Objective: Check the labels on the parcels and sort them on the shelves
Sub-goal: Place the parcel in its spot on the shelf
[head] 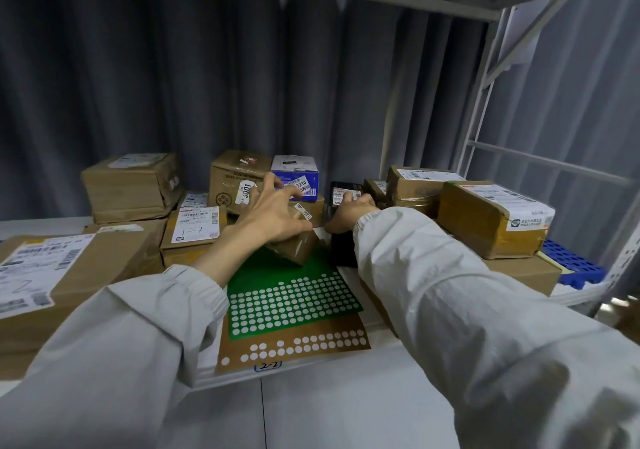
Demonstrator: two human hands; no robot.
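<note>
Parcels on a white shelf (346, 372), mid-sort. My left hand (273, 211) lies on top of a small brown box (298, 240), fingers spread and bent over its far edge, palm pressing its top; the box sits tilted, its near corner over a green dotted sheet (294, 296). My right hand (349, 211) grips a black parcel (341, 244) just right of that box, fingers curled over its top by the white label (341, 194), thumb low on its left side. The two parcels stand almost touching at the shelf's middle. Open room: the near strip of shelf holding the green sheet and a brown dotted sheet (294, 344), with a tag reading 2-2 (267, 365) at the front edge. Left side: a large flat carton (69, 268) with a big label, a labelled box (194, 233) beside it, a taped carton (131, 185) at the far left. Far: a brown box (235, 178) tagged 001 and a blue-and-white box (296, 174), close behind my left fingers. Right: a tape-wrapped box (491, 220) stacked on another carton, more boxes (412, 185) behind, hemming in the black parcel; a blue grid tray (571, 265) by the frame upright (616, 265). Grey curtain (207, 84) behind.
</note>
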